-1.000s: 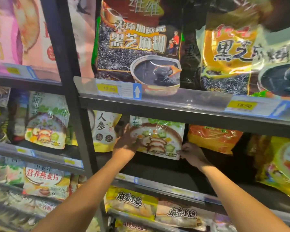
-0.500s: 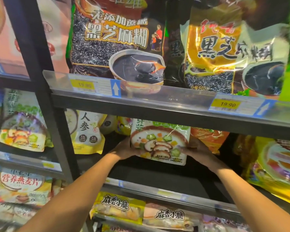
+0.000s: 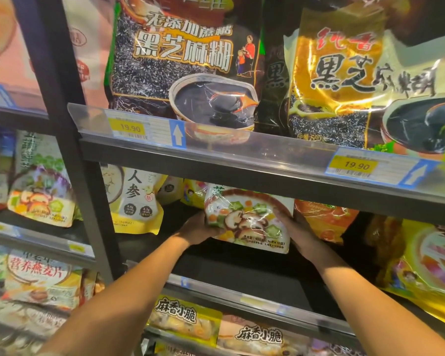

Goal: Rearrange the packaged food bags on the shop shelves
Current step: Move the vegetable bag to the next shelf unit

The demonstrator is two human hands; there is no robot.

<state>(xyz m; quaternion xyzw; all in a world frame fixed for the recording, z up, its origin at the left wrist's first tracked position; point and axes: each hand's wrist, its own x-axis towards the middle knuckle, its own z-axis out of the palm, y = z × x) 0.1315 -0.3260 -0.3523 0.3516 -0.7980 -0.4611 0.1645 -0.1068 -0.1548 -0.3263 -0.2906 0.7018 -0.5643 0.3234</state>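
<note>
- Head view: you now have the mushroom-and-vegetable bag [image 3: 249, 222] clasped from both sides. Your left hand [image 3: 202, 229] is curled round its lower left edge and your right hand [image 3: 297, 233] round its lower right, with fingers [image 3: 283, 217] lapping onto the front.
- A second ago the right hand only touched the bottom right corner and the left lay against the left edge. The loose touch has become a firm two-handed hold.
- The bag sits under the upper shelf rail [image 3: 242, 160], on the middle shelf [image 3: 229, 271], front facing you and roughly upright. You cannot tell whether its bottom edge rests on the shelf or hangs just above it.
- The gap to the ginseng bag [image 3: 136, 201] on the left has widened, and the bag's right edge is now just beside the orange bag [image 3: 326, 222].
- Judged from this, you are mid-placement: the bag has been drawn out of the crowded left spot and wants setting down squarely in the open middle.
- Watch the glossy film: it may slip, and the bag may flop forward once released.
</note>
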